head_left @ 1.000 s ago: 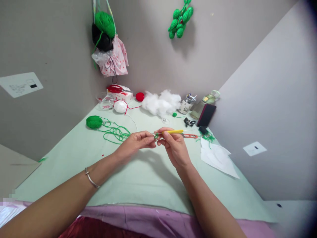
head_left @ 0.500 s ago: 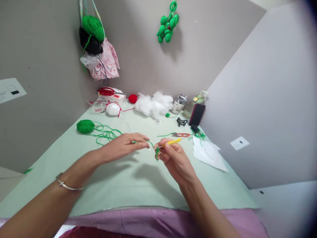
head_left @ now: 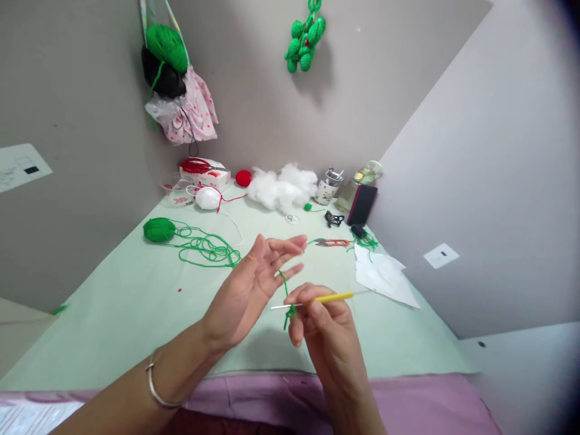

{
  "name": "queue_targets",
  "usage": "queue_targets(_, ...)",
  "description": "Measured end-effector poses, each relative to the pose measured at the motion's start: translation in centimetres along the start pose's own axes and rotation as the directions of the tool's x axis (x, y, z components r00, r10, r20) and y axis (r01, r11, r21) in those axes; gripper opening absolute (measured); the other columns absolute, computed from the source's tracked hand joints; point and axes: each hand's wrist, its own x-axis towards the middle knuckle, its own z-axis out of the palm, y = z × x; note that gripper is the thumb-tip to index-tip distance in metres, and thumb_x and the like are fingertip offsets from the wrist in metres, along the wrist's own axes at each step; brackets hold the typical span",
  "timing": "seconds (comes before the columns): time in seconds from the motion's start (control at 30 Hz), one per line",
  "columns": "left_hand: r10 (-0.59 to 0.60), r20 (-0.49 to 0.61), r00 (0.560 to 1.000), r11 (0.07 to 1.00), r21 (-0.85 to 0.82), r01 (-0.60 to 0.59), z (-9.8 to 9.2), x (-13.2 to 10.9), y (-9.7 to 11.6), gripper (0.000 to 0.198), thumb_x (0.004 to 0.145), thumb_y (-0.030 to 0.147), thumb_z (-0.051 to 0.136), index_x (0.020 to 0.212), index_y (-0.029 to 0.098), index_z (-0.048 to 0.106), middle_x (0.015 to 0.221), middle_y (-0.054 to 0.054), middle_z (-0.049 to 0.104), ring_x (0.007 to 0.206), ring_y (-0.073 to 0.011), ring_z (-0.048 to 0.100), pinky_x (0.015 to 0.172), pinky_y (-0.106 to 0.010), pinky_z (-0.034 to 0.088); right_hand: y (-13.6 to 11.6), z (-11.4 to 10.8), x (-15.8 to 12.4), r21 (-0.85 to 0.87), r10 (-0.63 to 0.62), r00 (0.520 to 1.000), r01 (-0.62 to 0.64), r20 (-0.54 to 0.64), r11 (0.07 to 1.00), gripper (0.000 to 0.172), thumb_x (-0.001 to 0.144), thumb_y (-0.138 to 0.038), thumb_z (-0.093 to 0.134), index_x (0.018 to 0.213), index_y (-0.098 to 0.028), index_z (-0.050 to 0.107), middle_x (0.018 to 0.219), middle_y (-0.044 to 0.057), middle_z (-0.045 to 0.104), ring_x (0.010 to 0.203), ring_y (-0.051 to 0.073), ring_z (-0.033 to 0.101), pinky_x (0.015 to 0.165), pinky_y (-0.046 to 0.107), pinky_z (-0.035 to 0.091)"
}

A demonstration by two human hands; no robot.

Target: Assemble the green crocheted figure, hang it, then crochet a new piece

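Note:
My right hand (head_left: 324,320) is closed around the yellow handle of a crochet hook (head_left: 334,298), its metal tip pointing left. A small piece of green crochet work (head_left: 290,312) sits on the hook's shaft by my right fingertips, a short tail hanging below. My left hand (head_left: 254,284) is open, palm turned up and fingers spread, just left of the hook. From the stitches a strand of green yarn (head_left: 284,281) runs up to the left fingers; its path between them is partly hidden. The green yarn ball (head_left: 159,229) lies at the left with loose loops beside it.
Thread snips (head_left: 333,242), a black hair clip (head_left: 334,219), a phone (head_left: 362,205) and white paper (head_left: 385,275) lie or stand at right. White stuffing (head_left: 283,187), a red ball (head_left: 243,177) and red scissors (head_left: 199,165) are at the back. Green crochet pieces (head_left: 306,42) hang above.
My left hand has turned palm up, its fingers spreading. My right hand has come nearer to me with the hook and stitches, and the hook's tip now sticks out further past the stitches.

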Motion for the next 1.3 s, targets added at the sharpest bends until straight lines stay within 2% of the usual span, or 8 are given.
queue_targets(0.1,0.211,0.042,0.977,0.903,0.374,-0.212,-0.2,0.2,-0.3,0.071,0.107,0.054,0.026,0.057,0.022,0.065,0.12,-0.004,0.076,0.146,-0.0266,0.043,0.127,-0.048,0.013,-0.1,-0.4,-0.4,-0.035,-0.064,0.998,0.063,-0.021,0.997,0.013,0.093,-0.035,0.071,0.09,-0.026,0.08,0.088,0.002,0.076,0.048,0.004,0.056,0.05,0.02,0.042)
queue_targets(0.17,0.29,0.125,0.949,0.717,0.628,-0.302,-0.8,-0.3,-0.5,0.062,0.106,0.054,0.036,0.066,0.023,0.073,0.123,-0.005,0.075,0.147,-0.0278,0.04,0.128,-0.046,0.003,-0.2,-0.9,-0.4,-0.074,-0.119,0.992,0.115,-0.052,0.991,0.014,0.094,-0.035,0.07,0.091,-0.027,0.08,0.089,0.002,0.076,0.048,0.004,0.056,0.05,0.021,0.042)
queue_targets(0.23,0.236,0.111,0.965,0.668,0.703,-0.244,-1.4,-1.1,-0.7,0.046,0.105,0.049,0.043,0.094,0.023,0.08,0.129,-0.006,0.071,0.144,-0.028,0.043,0.126,-0.045,0.013,-0.2,-1.5,-0.5,-0.141,-0.172,0.983,0.161,-0.07,0.977,0.014,0.095,-0.033,0.068,0.092,-0.027,0.08,0.09,0.002,0.076,0.051,0.005,0.056,0.053,0.022,0.044)
queue_targets(0.4,-0.144,-0.052,0.988,0.847,0.51,0.15,-1.7,-2.6,-1.2,0.034,0.097,0.046,0.06,0.121,0.025,0.075,0.107,-0.004,0.071,0.088,-0.018,0.06,0.086,-0.032,0.049,0.6,-2.3,-1.0,-0.311,-0.256,0.966,0.233,-0.035,0.921,0.017,0.098,-0.027,0.062,0.1,-0.028,0.079,0.099,0.004,0.076,0.061,0.009,0.06,0.061,0.026,0.05)
queue_targets(0.7,-0.216,-0.168,0.962,0.923,0.287,0.257,-1.4,-2.6,-2.3,0.025,0.087,0.038,0.077,0.108,0.024,0.079,0.085,0.0,0.066,0.061,-0.008,0.047,0.058,-0.023,0.039,1.5,-1.6,-1.1,-0.43,-0.278,0.96,0.234,-0.043,0.872,0.022,0.098,-0.02,0.061,0.101,-0.03,0.08,0.101,0.004,0.074,0.066,0.011,0.061,0.06,0.028,0.052)
queue_targets(0.93,-0.196,-0.234,0.952,0.934,0.251,0.254,-1.4,-2.8,-2.4,0.05,0.084,0.033,0.08,0.132,0.032,0.066,0.09,0.002,0.061,0.055,-0.0052,0.039,0.046,-0.02,0.029,1.8,-1.4,-1.0,-0.487,-0.284,0.957,0.221,-0.059,0.845,0.023,0.1,-0.02,0.058,0.103,-0.031,0.078,0.095,0.003,0.071,0.062,0.011,0.059,0.056,0.028,0.049)
queue_targets(1.13,-0.211,-0.276,0.938,0.959,0.128,0.254,-0.4,-3.1,-2.8,0.057,0.085,0.03,0.081,0.138,0.027,0.06,0.081,0.005,0.057,0.05,-0.0019,0.031,0.046,-0.019,0.023,3.6,-1.3,-2.0,-0.859,-0.619,0.774,0.403,0.136,0.315,0.051,0.09,-0.002,0.064,0.126,-0.038,0.072,0.106,0.006,0.07,0.094,0.02,0.067,0.078,0.034,0.055)
queue_targets(1.3,-0.377,-0.178,0.909,0.926,-0.11,0.362,-0.9,-2.8,-2.4,0.045,0.086,0.023,0.079,0.128,0.023,0.066,0.083,0.005,0.054,0.042,0.0038,0.021,0.042,-0.02,0.01,2.7,-1.6,-1.7,-0.702,-0.509,0.855,0.302,-0.1,0.645,0.025,0.096,-0.013,0.06,0.103,-0.03,0.077,0.086,0.003,0.067,0.081,0.018,0.063,0.071,0.033,0.051)
